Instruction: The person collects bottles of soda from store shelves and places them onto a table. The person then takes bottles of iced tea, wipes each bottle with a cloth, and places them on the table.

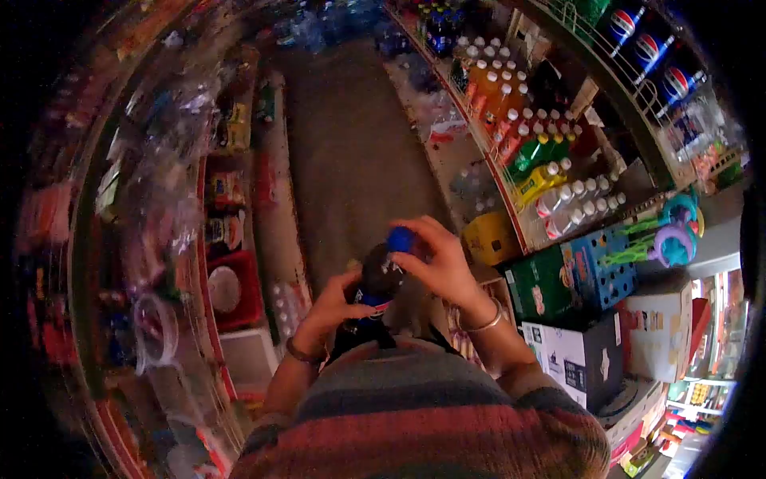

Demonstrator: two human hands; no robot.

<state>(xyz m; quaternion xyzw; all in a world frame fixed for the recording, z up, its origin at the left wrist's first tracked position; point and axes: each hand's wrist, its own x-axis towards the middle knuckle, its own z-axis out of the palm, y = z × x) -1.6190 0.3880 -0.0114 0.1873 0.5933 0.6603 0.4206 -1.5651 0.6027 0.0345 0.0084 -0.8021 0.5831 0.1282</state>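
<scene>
Close in front of my striped shirt is a dark soda bottle (381, 277) with a blue label, tilted with its top away from me. My left hand (331, 305) is wrapped round its lower part and covers some of the label. The fingers and thumb of my right hand (437, 259) are closed round the blue bottle cap (400, 239) at the top end. Whether the cap still sits on the bottle's neck I cannot tell.
Shelves of bottled drinks (499, 88) line the right side, and blurred shelves of packets (227, 191) the left. Between them runs a narrow floor aisle (359, 144). Stacked cartons (574, 359) and a yellow container (489, 238) stand to my right.
</scene>
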